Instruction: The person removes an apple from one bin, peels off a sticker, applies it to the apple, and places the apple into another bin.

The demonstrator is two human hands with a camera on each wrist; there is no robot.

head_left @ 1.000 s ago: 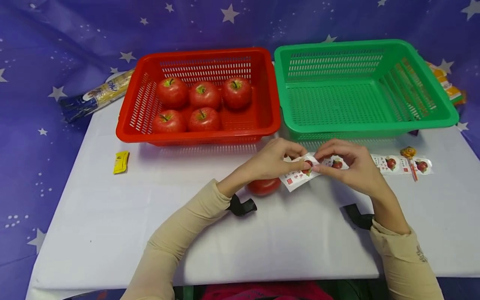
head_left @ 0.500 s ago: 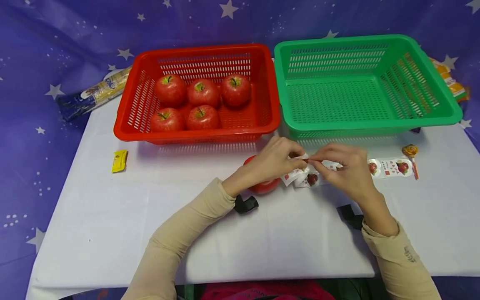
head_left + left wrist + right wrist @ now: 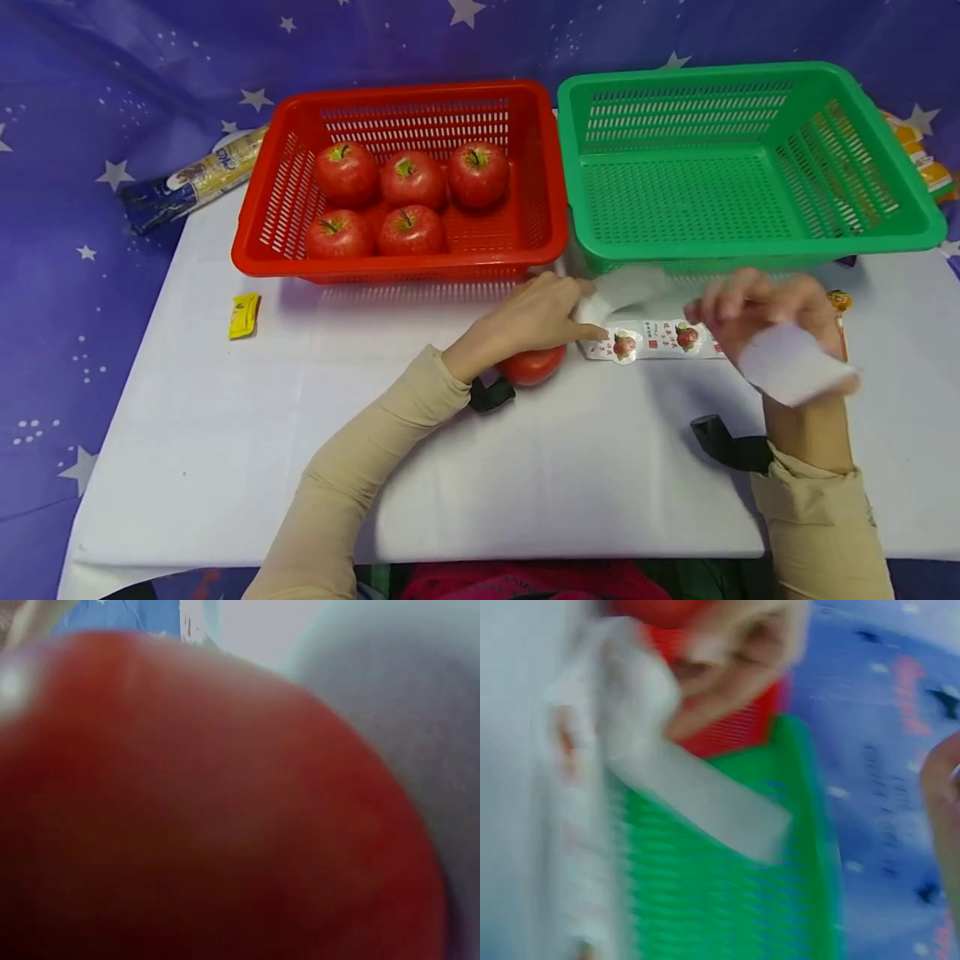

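My left hand pinches the end of a strip of apple stickers, where a blurred piece of pale backing paper curls up. Beneath that wrist sits a red apple, which fills much of the left wrist view. My right hand, blurred and turned over, is to the right of the strip and holds a white sticker at its thumb, plain side showing. In the right wrist view, the backing paper hangs from the left hand.
A red basket with several apples stands at the back, beside a green basket. A yellow packet lies left; a lollipop is partly hidden behind the right hand. Spaghetti lies beyond the red basket. Black straps show at the wrists.
My right hand has pulled away to the right from the left hand, taking a white sticker off the strip and turning over. The left hand stays on the strip's end.
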